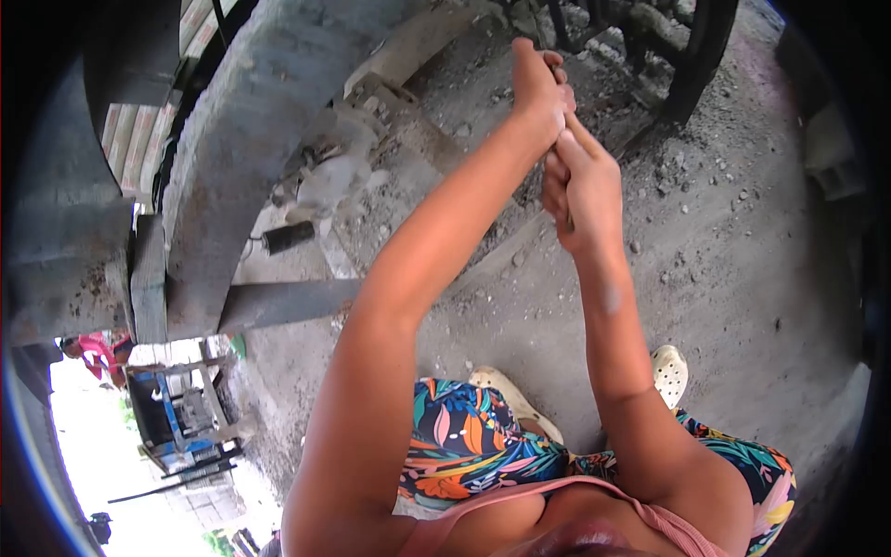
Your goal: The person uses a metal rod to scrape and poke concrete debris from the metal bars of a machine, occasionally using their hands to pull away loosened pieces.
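Each grip is closed tight on a thin rod [569,223], mostly hidden inside the fists, its long axis pointing away from the body above the dirt floor [742,278], with the left hand [540,88] farther out than the right hand [583,190].

I see ground [724,241], right of frame: rough, gritty, matt grey, w/ loose stones. Machine frame [232,139], upper left: looks like metal caked in rough dried cement. Clogs [670,371]: pale matt plastic, perforated. Shorts [464,446]: printed cloth.
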{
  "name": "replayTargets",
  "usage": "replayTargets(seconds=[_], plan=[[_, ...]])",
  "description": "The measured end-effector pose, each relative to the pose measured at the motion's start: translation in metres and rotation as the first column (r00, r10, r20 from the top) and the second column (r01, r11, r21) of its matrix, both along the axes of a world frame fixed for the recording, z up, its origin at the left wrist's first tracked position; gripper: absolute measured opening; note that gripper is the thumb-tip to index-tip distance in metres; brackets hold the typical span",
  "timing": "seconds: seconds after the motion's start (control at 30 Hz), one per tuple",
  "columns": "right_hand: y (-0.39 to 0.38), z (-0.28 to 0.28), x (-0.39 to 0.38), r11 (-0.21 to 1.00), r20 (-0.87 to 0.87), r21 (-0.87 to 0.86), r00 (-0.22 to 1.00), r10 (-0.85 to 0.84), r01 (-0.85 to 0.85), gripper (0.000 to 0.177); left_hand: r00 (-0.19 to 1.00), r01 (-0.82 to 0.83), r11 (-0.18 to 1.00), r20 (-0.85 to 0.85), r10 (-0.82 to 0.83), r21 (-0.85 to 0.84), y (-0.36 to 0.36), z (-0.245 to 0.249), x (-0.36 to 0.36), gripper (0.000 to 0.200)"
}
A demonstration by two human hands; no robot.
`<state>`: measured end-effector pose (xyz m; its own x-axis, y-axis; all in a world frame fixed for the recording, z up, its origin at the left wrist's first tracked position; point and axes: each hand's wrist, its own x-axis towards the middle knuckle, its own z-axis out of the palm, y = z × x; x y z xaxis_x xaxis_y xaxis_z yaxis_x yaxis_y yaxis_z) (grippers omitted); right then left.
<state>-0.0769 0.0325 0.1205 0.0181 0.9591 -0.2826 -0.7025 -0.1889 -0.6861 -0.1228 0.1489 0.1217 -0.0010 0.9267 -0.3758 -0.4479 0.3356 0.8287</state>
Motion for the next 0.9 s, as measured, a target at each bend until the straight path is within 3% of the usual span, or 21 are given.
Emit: replayTargets(seconds=[0.1, 0.27, 0.37, 0.47, 0.57, 0.63, 0.7, 0.77, 0.9], plan=[[-0.03, -0.003, 0.003, 0.999, 0.142, -0.052, 0.99, 0.02, -0.013, 0.044, 0.997, 0.076, 0.99, -0.036, -0.073, 0.118, -0.033, 0.001, 0.003, 0.033], [-0.064, -0.017, 0.0, 0.987, -0.041, -0.14, 0.996, 0.077, -0.082, 0.044, 0.999, 0.03, 0.999, -0.036, -0.031, -0.021, -0.07, -0.022, -0.008, 0.031], [-0.067, -0.01, 0.006, 0.982, 0.021, -0.161, 0.995, 0.102, -0.097, 0.043, 0.998, 0.027, 0.999, -0.048, -0.028, -0.029, -0.073, -0.019, -0.006, 0.03], [-0.045, -0.014, 0.007, 0.984, 0.014, -0.168, 0.998, 0.068, -0.065, 0.042, 0.999, 0.048, 0.998, -0.018, -0.049, -0.048, -0.052, -0.024, -0.002, 0.033], [-0.001, -0.032, 0.005, 0.989, -0.094, -0.043, 0.986, 0.135, -0.139, 0.041, 0.997, -0.063, 0.996, -0.041, 0.061, -0.058, -0.012, -0.035, -0.01, 0.037], [0.0, -0.026, 0.002, 0.988, -0.056, -0.054, 0.988, 0.145, -0.148, 0.042, 0.992, -0.104, 0.989, 0.053, 0.11, -0.1, 0.005, -0.031, -0.018, 0.039], [-0.008, -0.021, 0.001, 0.987, -0.037, -0.082, 0.99, 0.138, -0.141, 0.042, 0.993, -0.102, 0.989, 0.047, 0.108, -0.105, -0.014, -0.033, -0.015, 0.039], [-0.038, -0.016, 0.001, 0.985, 0.032, -0.15, 0.995, 0.093, -0.087, 0.043, 0.999, -0.003, 1.0, -0.052, 0.001, -0.029, -0.042, -0.029, -0.01, 0.038], [-0.054, -0.012, 0.0, 0.983, -0.049, -0.161, 0.996, 0.08, -0.087, 0.043, 0.999, 0.032, 0.995, -0.008, -0.033, -0.096, -0.057, -0.023, -0.012, 0.037]])
